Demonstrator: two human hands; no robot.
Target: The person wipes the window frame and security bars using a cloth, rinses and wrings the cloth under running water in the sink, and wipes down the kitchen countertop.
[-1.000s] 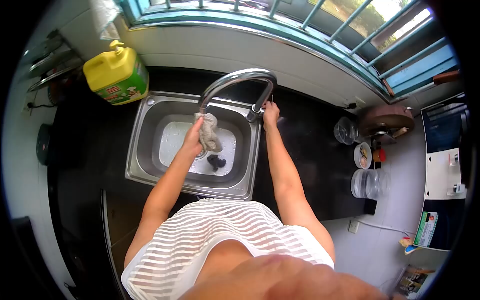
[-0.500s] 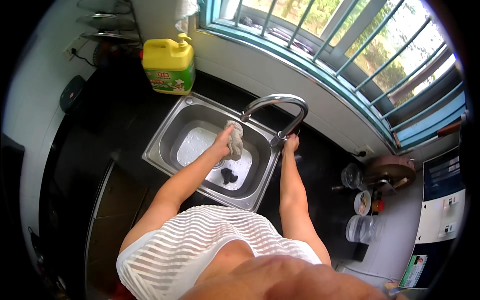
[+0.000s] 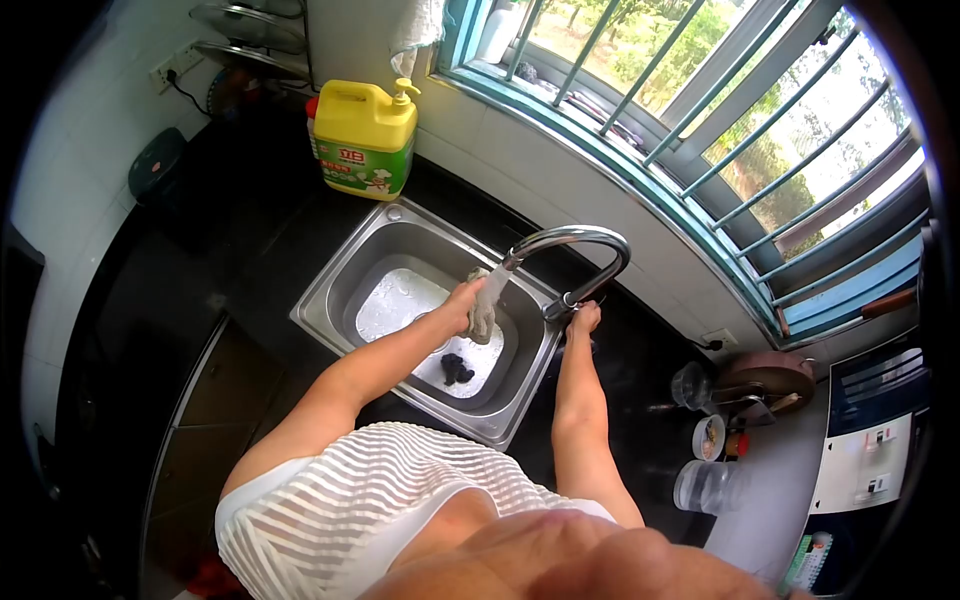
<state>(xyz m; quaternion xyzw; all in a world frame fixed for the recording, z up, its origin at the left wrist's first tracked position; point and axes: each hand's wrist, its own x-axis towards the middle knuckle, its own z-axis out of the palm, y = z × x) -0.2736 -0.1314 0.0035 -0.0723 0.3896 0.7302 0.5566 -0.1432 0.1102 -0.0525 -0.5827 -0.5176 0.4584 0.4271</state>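
My left hand (image 3: 463, 305) is closed around a beige-grey rag (image 3: 484, 318), held over the steel sink (image 3: 345, 255) below the faucet's spout. A whitish stream of water (image 3: 496, 280) runs from the spout onto the rag. At the base of the curved chrome faucet (image 3: 580, 235), my right hand (image 3: 585, 319) is closed at the handle, which its fingers mostly hide. On the wet sink floor lies a small crumpled black thing (image 3: 457, 369), its kind unclear.
Behind the sink's left corner stands a yellow-green detergent jug (image 3: 365, 140) with a pump. A barred window (image 3: 690, 130) spans the wall. Clear containers (image 3: 705, 487), a white bowl (image 3: 709, 437) and a round board (image 3: 765, 382) line the right of the black counter (image 3: 240, 230).
Water now streams from the spout, where none showed before. The rag hangs narrower in my left hand, under the stream. The whole view has shifted slightly.
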